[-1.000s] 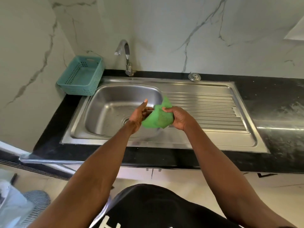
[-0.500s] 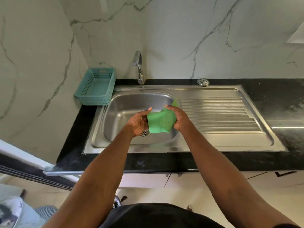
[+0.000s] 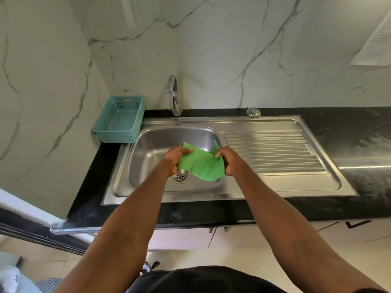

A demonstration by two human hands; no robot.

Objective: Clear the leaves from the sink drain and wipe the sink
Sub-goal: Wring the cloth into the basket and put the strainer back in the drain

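Above the round perforated steel drain [image 3: 180, 176], the thin green wiping cloth [image 3: 202, 163] hangs spread between both hands; the left hand [image 3: 175, 158] pinches its left edge and the right hand [image 3: 227, 160] its right. It looks light, limp and probably damp, best gripped bunched. The drain sits in the stainless steel sink basin [image 3: 148, 153], likely slick; no leaves show there. Left of the drain stands a teal perforated plastic basket [image 3: 119, 120], against marble-patterned walls.

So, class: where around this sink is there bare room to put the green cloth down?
The ribbed drainboard right of the basin lies bare, bordered by the black counter, itself bare apart from the strainer cap. The teal basket looks empty. Crowded: above the drain, where the left hand and right hand hold the green cloth.
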